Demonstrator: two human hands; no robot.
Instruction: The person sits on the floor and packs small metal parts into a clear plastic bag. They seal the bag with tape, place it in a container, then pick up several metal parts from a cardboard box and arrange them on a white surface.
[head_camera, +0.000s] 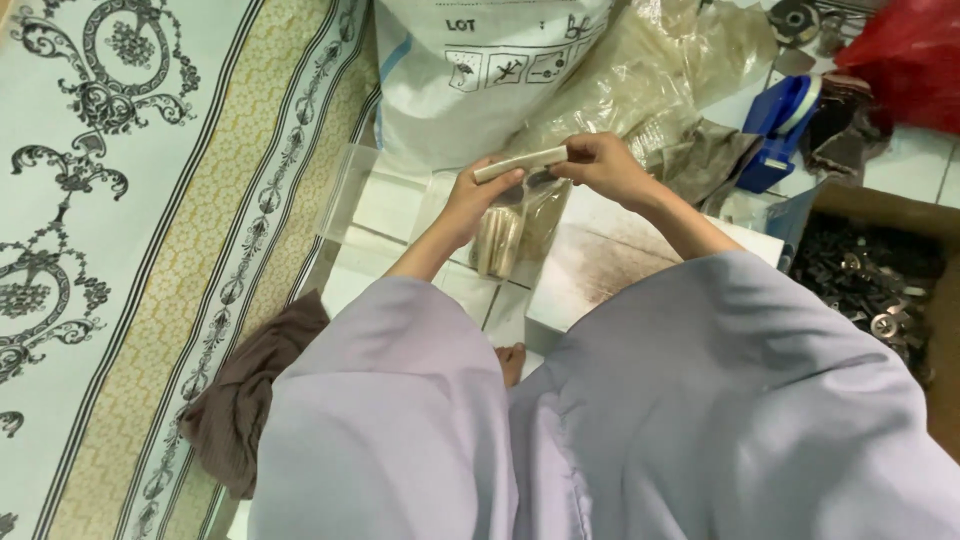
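My left hand and my right hand together hold a pale beige stick-shaped piece level between them, one hand at each end. Below it hangs a small clear plastic bag with several similar pale pieces inside; my left hand seems to pinch the bag's mouth. Both arms are in wide lilac sleeves. My toes show between the sleeves on the white tiled floor.
A large white sack and crumpled clear plastic lie ahead. A cardboard box of dark metal parts is on the right, a blue tape dispenser and red bag beyond. A patterned rug and brown cloth lie left.
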